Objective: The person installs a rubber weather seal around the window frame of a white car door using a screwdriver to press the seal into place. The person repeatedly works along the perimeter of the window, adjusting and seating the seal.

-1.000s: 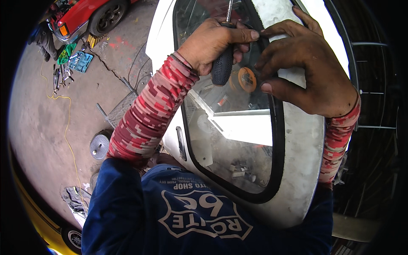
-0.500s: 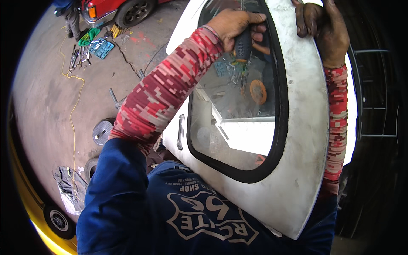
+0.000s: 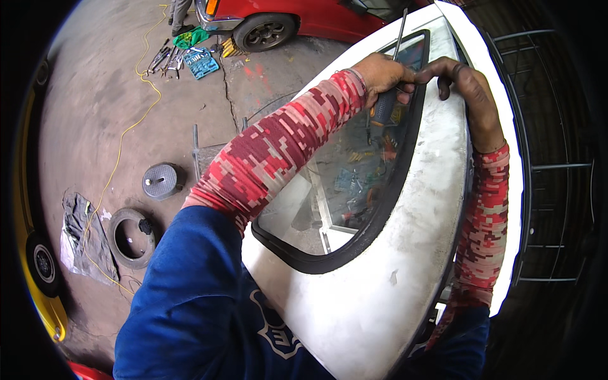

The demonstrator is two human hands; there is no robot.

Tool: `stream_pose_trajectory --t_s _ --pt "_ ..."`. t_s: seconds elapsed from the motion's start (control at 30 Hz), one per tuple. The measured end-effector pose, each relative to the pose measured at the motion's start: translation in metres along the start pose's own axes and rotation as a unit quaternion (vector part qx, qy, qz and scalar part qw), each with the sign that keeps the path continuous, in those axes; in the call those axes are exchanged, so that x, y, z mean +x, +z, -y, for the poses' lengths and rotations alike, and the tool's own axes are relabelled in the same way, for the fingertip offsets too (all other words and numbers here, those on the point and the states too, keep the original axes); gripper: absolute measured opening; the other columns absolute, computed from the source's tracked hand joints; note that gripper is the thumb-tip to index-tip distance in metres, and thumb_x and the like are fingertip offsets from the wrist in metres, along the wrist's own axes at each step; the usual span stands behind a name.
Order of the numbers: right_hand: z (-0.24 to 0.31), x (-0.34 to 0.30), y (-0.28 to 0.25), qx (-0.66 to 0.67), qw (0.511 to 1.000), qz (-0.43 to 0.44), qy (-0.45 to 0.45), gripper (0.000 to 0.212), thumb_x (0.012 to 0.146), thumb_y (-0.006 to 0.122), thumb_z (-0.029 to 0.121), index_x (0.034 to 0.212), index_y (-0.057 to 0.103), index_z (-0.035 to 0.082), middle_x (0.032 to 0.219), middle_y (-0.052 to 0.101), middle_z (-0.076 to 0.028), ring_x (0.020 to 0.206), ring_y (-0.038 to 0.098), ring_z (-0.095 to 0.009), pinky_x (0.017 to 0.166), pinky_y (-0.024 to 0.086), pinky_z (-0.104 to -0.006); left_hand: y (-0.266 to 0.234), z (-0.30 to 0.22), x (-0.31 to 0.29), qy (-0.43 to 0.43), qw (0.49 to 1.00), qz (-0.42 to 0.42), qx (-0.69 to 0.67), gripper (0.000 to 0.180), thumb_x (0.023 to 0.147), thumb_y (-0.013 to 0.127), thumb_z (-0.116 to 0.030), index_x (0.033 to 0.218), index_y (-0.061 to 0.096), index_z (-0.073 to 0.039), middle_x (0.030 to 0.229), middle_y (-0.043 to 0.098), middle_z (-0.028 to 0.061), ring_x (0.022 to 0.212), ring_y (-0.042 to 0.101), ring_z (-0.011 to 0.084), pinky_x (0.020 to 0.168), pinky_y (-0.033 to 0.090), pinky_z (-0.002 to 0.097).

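Note:
My left hand (image 3: 385,77) is wrapped round a screwdriver (image 3: 382,109) with a dark grip and an orange end. Its metal shaft points away, over the far end of a window (image 3: 304,196) set in a white, scuffed vehicle panel (image 3: 380,278). A black rubber seal (image 3: 373,244) frames the glass. Beside the left hand, my right hand (image 3: 475,95) reaches over the panel's right edge. Its fingers are bent and apart, with one fingertip at the seal near the left thumb. The screwdriver's tip is clear of the glass in this view.
Hand tools (image 3: 166,58), a blue socket case (image 3: 201,62) and a green cloth (image 3: 190,38) lie on the floor near a red vehicle (image 3: 316,25). A yellow cord (image 3: 120,145) runs past a tire (image 3: 130,237) and a round black object (image 3: 161,180). Another person (image 3: 180,14) stands far left.
My right hand has shifted from the panel's edge to the seal beside my left hand. The screwdriver's shaft now shows, tilted away. The whole view has shifted too.

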State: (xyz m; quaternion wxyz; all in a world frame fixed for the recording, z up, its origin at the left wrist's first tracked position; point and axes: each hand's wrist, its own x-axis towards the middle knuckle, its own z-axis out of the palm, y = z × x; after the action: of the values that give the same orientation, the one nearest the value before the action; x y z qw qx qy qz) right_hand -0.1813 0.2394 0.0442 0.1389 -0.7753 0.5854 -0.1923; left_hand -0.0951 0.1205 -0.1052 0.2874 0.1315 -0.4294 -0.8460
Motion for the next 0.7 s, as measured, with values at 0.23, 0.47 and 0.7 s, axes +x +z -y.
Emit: stream_pose_trajectory --t_s 0.23,0.47,0.7 --pt "0.010 0.036 -0.023 -0.151 0.954 0.256 0.032 0.051 0.105 0.044 0.044 0.113 0.077 0.005 0.115 0.072 -0.016 0.115 0.062 -0.033 0.109 0.041 -0.0408 -0.015 -0.012 -0.002 -0.029 0.999 -0.018 0.008 0.026 0.089 0.072 -0.012 0.110 0.070 0.004 0.092 0.074 0.0123 0.079 0.072 0.0185 0.064 0.059 0.0336" --pt "0.021 0.046 -0.023 -0.193 0.929 0.281 0.144 0.041 0.102 0.058 0.037 0.105 0.077 0.000 0.100 0.073 -0.017 0.095 0.068 -0.024 0.088 0.051 -0.0361 -0.005 -0.008 -0.026 -0.029 0.999 -0.019 0.037 0.023 0.093 0.071 -0.016 0.104 0.067 0.004 0.083 0.068 0.0070 0.060 0.060 0.0138 0.054 0.051 0.0320" --pt "0.048 0.057 0.002 -0.310 0.882 0.303 0.186 0.040 0.080 0.085 0.039 0.084 0.074 0.000 0.083 0.072 -0.013 0.078 0.068 -0.024 0.078 0.054 -0.0363 -0.023 -0.009 -0.176 -0.021 0.974 -0.111 0.198 0.033 0.102 0.050 -0.026 0.112 0.047 0.006 0.082 0.058 0.0093 0.062 0.059 0.0185 0.060 0.051 0.0347"
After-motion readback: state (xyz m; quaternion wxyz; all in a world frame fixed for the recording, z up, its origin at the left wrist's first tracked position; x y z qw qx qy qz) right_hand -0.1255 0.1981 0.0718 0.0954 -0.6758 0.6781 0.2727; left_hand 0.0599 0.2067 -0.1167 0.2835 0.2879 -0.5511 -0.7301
